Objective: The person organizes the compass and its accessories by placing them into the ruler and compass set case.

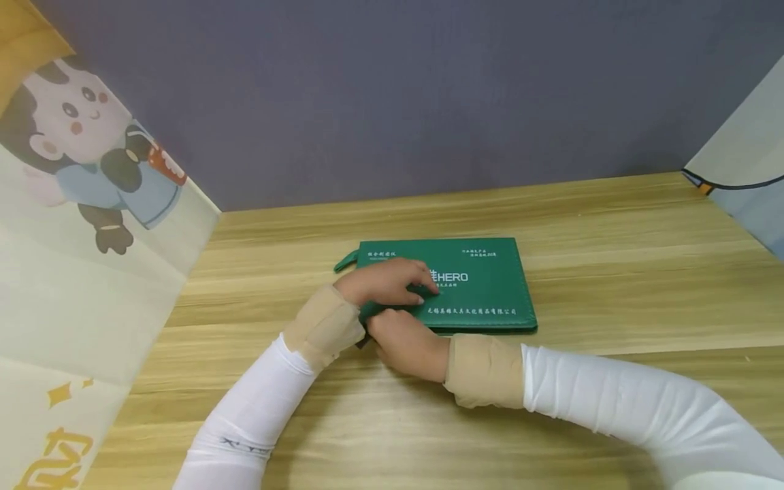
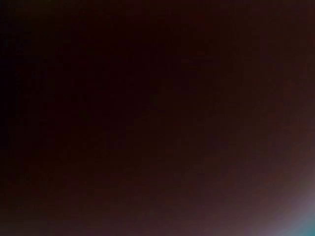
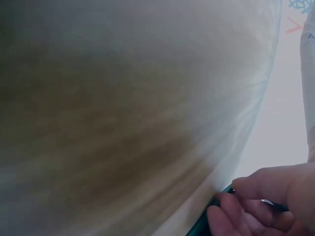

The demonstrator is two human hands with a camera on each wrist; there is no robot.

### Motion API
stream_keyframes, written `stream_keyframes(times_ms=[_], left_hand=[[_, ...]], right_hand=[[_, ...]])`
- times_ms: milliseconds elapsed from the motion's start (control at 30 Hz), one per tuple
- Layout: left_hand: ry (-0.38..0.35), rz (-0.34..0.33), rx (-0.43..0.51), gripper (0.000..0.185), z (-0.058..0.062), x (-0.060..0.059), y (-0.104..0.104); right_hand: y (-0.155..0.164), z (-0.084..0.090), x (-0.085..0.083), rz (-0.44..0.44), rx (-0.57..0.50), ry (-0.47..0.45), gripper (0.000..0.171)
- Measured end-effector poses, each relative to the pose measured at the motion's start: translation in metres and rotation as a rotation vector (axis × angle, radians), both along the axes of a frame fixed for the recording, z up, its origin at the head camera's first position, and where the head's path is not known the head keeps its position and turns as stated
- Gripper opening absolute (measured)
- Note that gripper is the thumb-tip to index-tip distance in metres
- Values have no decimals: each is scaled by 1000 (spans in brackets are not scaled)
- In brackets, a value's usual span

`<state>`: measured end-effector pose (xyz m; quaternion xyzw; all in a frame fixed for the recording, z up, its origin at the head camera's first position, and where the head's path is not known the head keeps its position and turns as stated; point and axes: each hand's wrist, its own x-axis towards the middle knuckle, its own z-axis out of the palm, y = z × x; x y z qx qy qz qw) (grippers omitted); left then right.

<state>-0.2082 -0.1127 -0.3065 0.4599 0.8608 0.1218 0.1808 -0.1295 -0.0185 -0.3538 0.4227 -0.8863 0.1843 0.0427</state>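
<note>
You're working at the frame center: green zip case (image 1: 474,286) is lying flat on the wooden table (image 1: 612,272). Your left hand (image 1: 386,282) is pressing down on the case's left part, fingers loosely bent over the cover. Your right hand (image 1: 407,344) is pinching the case's lower-left edge; the right wrist view shows fingertips (image 3: 221,216) closing on a small metal bit there. Left wrist view is dark.

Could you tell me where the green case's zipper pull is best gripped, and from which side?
Probably pinch the pull at the near-left corner of the case, coming from the near edge where the right hand sits. The case lies flat, so the left hand pressing on top steadies it.
</note>
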Motion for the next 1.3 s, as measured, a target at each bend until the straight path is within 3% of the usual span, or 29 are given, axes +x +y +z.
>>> stream_keyframes(times_ms=[433, 667, 833, 1167, 1300], left_hand=[[-46, 54, -37, 33, -1, 5, -2], [-51, 84, -34, 33, -1, 7, -1], [-50, 102, -34, 34, -4, 6, -3], [-118, 86, 43, 34, -7, 6, -4], [-70, 97, 28, 35, -7, 11, 0]], right_hand=[[2, 1, -8, 78, -16, -84, 9], [14, -1, -10, 154, -75, -150, 33], [40, 0, -14, 242, -91, -241, 36], [114, 5, -25, 355, 44, -334, 20], [137, 8, -27, 369, 52, -335, 21]])
